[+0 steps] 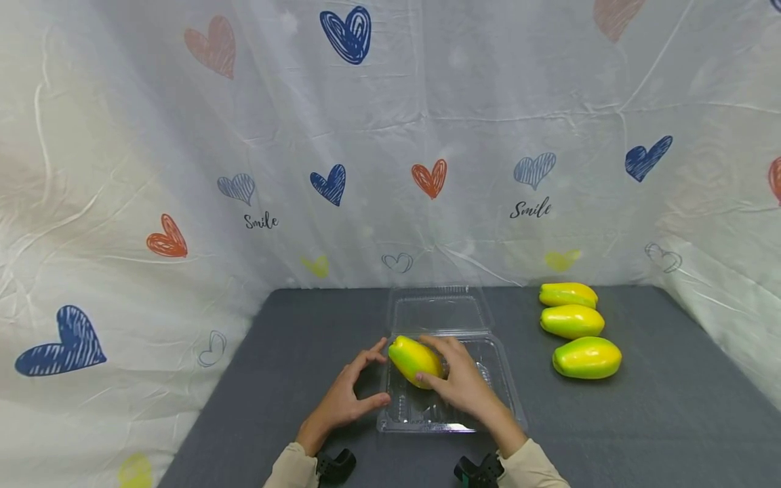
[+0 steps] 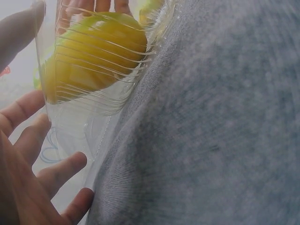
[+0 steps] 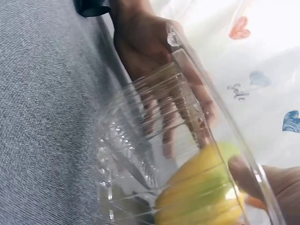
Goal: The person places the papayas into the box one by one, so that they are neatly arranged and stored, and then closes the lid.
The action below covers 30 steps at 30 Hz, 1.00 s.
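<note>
A yellow-green papaya (image 1: 415,360) sits tilted within the left part of a clear plastic clamshell box (image 1: 512,400). My right hand (image 1: 460,379) grips it from the right, with the thumb on its near side and the fingers over its far end. My left hand (image 1: 348,396) is at the box's left side, fingers spread and thumb apart, holding nothing. Through the ribbed clear wall, the left wrist view shows the papaya (image 2: 101,54) beside the left hand (image 2: 33,159). In the right wrist view, the right thumb (image 3: 253,180) presses on the papaya (image 3: 201,187).
The box's lid (image 1: 439,310) lies opened back toward the wall. Three more papayas (image 1: 587,358) stand in a column on the right of the dark grey table (image 1: 610,434). A white curtain (image 1: 390,135) printed with hearts hangs behind and at the sides.
</note>
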Each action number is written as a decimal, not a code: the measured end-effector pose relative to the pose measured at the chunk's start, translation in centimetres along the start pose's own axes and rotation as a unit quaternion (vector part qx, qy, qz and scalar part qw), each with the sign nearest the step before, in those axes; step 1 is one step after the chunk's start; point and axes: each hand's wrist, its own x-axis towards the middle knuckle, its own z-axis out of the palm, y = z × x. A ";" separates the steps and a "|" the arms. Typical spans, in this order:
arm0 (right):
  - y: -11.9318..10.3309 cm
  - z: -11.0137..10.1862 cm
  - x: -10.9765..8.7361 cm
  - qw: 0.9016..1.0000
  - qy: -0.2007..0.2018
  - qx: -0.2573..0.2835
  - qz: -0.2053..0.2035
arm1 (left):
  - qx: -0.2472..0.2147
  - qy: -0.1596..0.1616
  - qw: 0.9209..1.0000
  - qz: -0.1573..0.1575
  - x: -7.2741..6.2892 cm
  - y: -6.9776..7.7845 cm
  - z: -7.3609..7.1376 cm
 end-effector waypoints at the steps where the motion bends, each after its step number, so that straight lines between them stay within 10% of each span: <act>1: 0.0 -0.1 0.0 1.000 -0.001 0.003 0.000 | 0.000 0.001 1.000 0.001 0.0 0.0 0.0; 30: 0.7 -2.2 0.2 1.000 -0.016 -0.005 -0.016 | -0.010 0.001 1.000 0.000 0.1 0.2 -0.1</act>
